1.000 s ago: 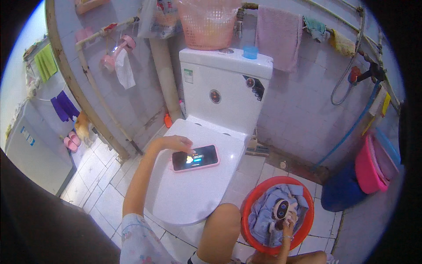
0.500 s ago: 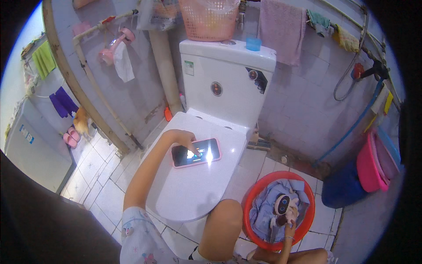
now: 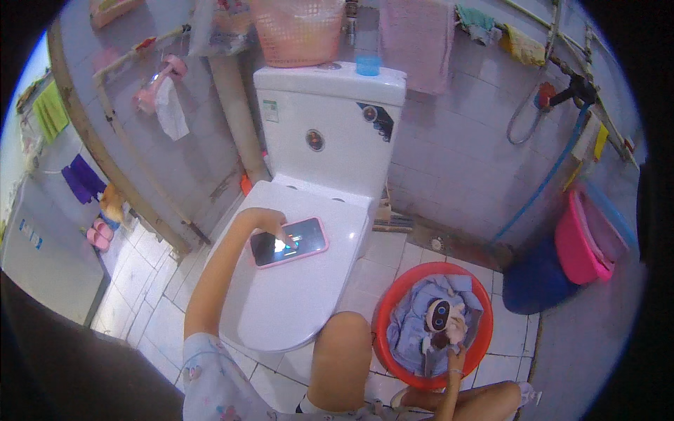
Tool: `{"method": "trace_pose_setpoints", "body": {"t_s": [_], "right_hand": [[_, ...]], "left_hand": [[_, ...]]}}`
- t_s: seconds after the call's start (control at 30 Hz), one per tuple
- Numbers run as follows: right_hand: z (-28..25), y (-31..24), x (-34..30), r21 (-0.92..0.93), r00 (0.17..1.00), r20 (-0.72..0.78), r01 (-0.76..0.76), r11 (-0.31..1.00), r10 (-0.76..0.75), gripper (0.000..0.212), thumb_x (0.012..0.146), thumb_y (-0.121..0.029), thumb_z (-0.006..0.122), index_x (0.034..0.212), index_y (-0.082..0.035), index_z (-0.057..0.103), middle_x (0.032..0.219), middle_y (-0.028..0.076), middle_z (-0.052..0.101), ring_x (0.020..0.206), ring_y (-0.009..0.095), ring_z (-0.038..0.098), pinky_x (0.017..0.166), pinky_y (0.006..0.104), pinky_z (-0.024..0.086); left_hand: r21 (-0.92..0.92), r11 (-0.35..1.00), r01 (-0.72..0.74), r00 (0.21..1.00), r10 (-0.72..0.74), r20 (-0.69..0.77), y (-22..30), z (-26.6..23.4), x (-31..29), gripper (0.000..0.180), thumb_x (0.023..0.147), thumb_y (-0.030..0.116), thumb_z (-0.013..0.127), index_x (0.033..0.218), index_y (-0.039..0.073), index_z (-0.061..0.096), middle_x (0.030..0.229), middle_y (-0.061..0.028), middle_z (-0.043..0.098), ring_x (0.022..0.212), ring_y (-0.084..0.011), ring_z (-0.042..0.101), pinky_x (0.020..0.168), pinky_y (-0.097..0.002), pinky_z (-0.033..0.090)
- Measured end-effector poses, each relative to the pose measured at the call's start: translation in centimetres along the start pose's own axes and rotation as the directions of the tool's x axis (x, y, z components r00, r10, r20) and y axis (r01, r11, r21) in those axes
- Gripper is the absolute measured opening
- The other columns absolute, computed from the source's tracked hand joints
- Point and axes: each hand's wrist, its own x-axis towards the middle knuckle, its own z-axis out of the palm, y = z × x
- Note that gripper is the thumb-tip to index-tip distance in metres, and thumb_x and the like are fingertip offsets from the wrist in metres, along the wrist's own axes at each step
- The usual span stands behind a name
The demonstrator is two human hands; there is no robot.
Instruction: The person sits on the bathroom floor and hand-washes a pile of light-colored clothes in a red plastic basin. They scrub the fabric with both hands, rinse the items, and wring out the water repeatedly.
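On the closed white toilet lid (image 3: 270,309) lies a phone in a pink case (image 3: 307,238), its screen lit. My left hand (image 3: 265,220) reaches over its left part, one finger stretched down to the screen; the other fingers are partly hidden, and the hand holds nothing. Lower right, a red basin (image 3: 484,330) on the floor contains crumpled light-blue cloth (image 3: 408,319). A pale toy with a dark oval face panel and two blue ring eyes (image 3: 440,314) rests on that cloth. My right hand (image 3: 457,349) grips the toy's lower end inside the basin; its fingertips are partly hidden.
Behind the lid rises the toilet tank (image 3: 288,151), bearing a pink basket (image 3: 298,38) and a blue cup (image 3: 367,66). A dark blue bucket (image 3: 533,281) and pink basin (image 3: 579,238) are at right. My bent knee (image 3: 342,351) is between lid and red basin.
The whole view has shifted, so everything appears farther left. The bright glare on the phone screen has gone. Both hands keep nearly the same places on the phone and toy.
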Motion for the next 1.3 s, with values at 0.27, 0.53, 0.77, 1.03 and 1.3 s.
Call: {"method": "trace_pose_setpoints", "body": {"t_s": [0.27, 0.53, 0.77, 1.03, 1.3], "right_hand": [[-0.4, 1.1, -0.3, 0.042, 0.995, -0.096, 0.034, 0.999, -0.03, 0.049, 0.072, -0.011, 0.058, 0.117, 0.003, 0.044, 0.114, 0.015, 0.049, 0.102, 0.024, 0.048, 0.09, 0.032, 0.036], [1.1, -2.6, -1.5, 0.002, 0.999, -0.045, -0.019, 1.0, 0.019, 0.043, 0.07, -0.012, 0.061, 0.11, 0.002, 0.05, 0.108, 0.018, 0.054, 0.105, 0.03, 0.049, 0.091, 0.0366, 0.036], [1.5, 0.3, -1.2, -0.137, 0.997, 0.016, -0.07, 0.988, 0.073, 0.044, 0.071, -0.019, 0.057, 0.11, 0.001, 0.052, 0.109, 0.022, 0.054, 0.102, 0.034, 0.052, 0.088, 0.0368, 0.04], [4.1, -2.0, -0.4, -0.307, 0.973, 0.182, -0.083, 0.948, 0.144, 0.043, 0.072, -0.023, 0.058, 0.107, 0.0, 0.051, 0.101, 0.025, 0.055, 0.099, 0.039, 0.052, 0.085, 0.0419, 0.042], [7.0, 4.4, -2.2, -0.643, 0.912, 0.221, -0.13, 0.754, 0.346, 0.055, 0.076, -0.023, 0.057, 0.127, -0.021, 0.038, 0.107, 0.02, 0.05, 0.097, 0.035, 0.053, 0.081, 0.0451, 0.044]], "left_hand": [[0.046, 0.996, -0.076, 0.997, 0.074, 0.032, -0.8, -0.1, 2.0, 0.077, 0.062, 0.06, 0.066, 0.106, -0.002, 0.058, 0.1, -0.0132, 0.06, 0.094, -0.026, 0.054, 0.08, -0.0326, 0.041], [-0.026, 0.986, -0.164, 0.962, 0.154, -0.227, -0.3, -2.8, -0.6, 0.064, 0.075, 0.057, 0.052, 0.109, 0.003, 0.057, 0.111, -0.0132, 0.055, 0.105, -0.0274, 0.048, 0.089, -0.036, 0.036], [0.246, 0.784, -0.57, 0.364, 0.508, -0.781, 20.7, -1.9, -4.5, 0.03, 0.085, 0.023, 0.05, 0.064, 0.002, 0.054, 0.066, -0.0107, 0.053, 0.068, -0.0284, 0.045, 0.07, -0.0369, 0.035], [0.126, 0.819, -0.559, 0.685, 0.542, -0.486, 38.5, 18.6, 6.2, 0.032, 0.088, 0.025, 0.041, 0.073, 0.003, 0.059, 0.064, -0.0165, 0.057, 0.064, -0.0366, 0.057, 0.063, -0.0463, 0.046], [-0.201, 0.894, -0.4, 0.858, 0.288, -0.425, 37.7, 39.0, 13.7, 0.026, 0.076, 0.024, 0.058, 0.09, 0.002, 0.057, 0.083, -0.0167, 0.059, 0.081, -0.0331, 0.057, 0.072, -0.0435, 0.045]]}}
